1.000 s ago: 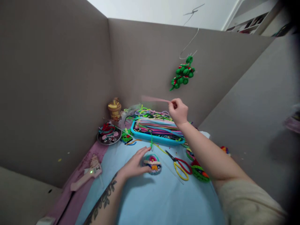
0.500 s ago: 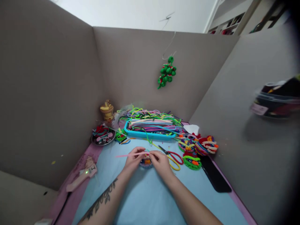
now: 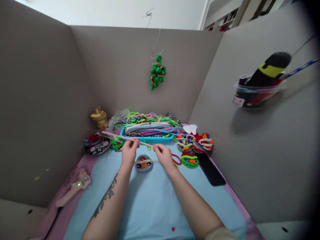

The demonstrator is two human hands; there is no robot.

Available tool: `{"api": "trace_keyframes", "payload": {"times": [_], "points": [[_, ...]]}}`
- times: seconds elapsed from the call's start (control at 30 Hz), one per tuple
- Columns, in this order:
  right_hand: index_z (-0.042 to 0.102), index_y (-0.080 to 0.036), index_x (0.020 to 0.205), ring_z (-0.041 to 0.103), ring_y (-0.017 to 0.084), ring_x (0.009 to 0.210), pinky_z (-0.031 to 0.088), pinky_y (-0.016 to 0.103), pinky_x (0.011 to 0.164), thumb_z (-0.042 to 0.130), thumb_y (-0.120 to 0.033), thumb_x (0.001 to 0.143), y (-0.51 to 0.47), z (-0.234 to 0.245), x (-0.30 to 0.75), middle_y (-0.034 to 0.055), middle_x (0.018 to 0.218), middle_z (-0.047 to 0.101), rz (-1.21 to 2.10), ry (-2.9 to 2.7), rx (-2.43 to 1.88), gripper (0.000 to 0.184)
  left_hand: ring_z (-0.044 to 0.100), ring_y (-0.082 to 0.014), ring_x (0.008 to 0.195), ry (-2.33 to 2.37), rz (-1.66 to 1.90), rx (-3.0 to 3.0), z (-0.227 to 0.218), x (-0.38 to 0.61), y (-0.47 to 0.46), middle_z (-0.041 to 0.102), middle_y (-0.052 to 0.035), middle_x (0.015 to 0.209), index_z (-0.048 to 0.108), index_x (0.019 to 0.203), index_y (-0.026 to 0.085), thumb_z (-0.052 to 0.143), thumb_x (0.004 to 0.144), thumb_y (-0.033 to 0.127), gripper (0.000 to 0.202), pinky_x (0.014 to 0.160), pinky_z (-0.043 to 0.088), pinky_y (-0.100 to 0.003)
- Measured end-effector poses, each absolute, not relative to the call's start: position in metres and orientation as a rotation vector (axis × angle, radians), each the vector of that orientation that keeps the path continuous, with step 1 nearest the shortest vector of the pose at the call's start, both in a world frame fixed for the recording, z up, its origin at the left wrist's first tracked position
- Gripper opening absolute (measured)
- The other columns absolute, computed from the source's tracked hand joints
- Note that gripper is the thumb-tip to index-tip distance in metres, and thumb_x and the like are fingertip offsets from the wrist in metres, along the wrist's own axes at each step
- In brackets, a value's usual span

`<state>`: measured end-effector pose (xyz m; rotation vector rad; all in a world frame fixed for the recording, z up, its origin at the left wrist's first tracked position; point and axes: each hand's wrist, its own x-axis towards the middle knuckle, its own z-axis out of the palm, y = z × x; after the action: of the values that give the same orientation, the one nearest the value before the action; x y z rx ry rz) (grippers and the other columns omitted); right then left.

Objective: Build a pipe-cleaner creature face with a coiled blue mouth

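A pink pipe cleaner (image 3: 115,135) is stretched between my two hands above the blue mat. My left hand (image 3: 130,151) pinches it partway along, with its long free part pointing up and left. At the other end, my right hand (image 3: 162,155) closes its fingertips on it. Just below and between the hands lies a round fuzzy owl-like face (image 3: 144,163) with dark eyes and an orange beak, touched by neither hand. Partly hidden behind my right hand are scissors with a red handle (image 3: 177,159).
Behind the hands stands a blue tray (image 3: 160,137) of pipe cleaners. Finished fuzzy pieces (image 3: 190,160) and a black phone (image 3: 212,170) lie at right. A glue gun (image 3: 75,190) and a metal bowl (image 3: 98,151) sit at left. Grey panels (image 3: 120,66) surround the table.
Both hands have lifted away from the owl-like face and spread apart, with the pink pipe cleaner held between them. The face now lies uncovered on the mat. The camera view has shifted.
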<state>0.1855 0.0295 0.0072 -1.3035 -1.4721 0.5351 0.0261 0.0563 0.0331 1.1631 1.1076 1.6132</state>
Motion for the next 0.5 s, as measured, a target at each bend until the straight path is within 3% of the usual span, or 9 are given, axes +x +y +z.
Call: {"api": "trace_keyframes", "payload": {"times": [0.3, 0.37, 0.5], "points": [[0.068, -0.018, 0.080, 0.062, 0.018, 0.066, 0.048, 0.028, 0.061, 0.050, -0.028, 0.083, 0.022, -0.021, 0.193, 0.0036, 0.072, 0.069, 0.653, -1.440, -1.302, 0.020, 0.059, -0.0126, 0.067, 1.161, 1.535, 1.063, 0.014, 0.031, 0.047, 0.063, -0.0014, 0.073, 0.064, 0.095, 0.013, 0.066, 0.072, 0.041, 0.037, 0.067, 0.048, -0.025], [0.068, -0.019, 0.080, 0.062, 0.018, 0.065, 0.048, 0.028, 0.061, 0.051, -0.027, 0.083, 0.020, -0.022, 0.189, 0.0029, 0.071, 0.068, 0.671, -1.445, -1.300, 0.019, 0.061, -0.0143, 0.069, 1.165, 1.415, 1.090, 0.012, 0.037, 0.041, 0.067, -0.0050, 0.081, 0.067, 0.093, 0.013, 0.069, 0.069, 0.039, 0.035, 0.063, 0.048, -0.025], [0.067, -0.020, 0.082, 0.062, 0.018, 0.067, 0.049, 0.029, 0.063, 0.051, -0.025, 0.084, 0.017, -0.023, 0.185, 0.0031, 0.075, 0.069, 0.663, -1.482, -1.265, 0.018, 0.060, -0.0147, 0.063, 1.157, 1.169, 1.136, 0.006, 0.050, 0.035, 0.068, -0.0037, 0.073, 0.070, 0.085, 0.013, 0.068, 0.070, 0.040, 0.031, 0.059, 0.047, -0.024]]}}
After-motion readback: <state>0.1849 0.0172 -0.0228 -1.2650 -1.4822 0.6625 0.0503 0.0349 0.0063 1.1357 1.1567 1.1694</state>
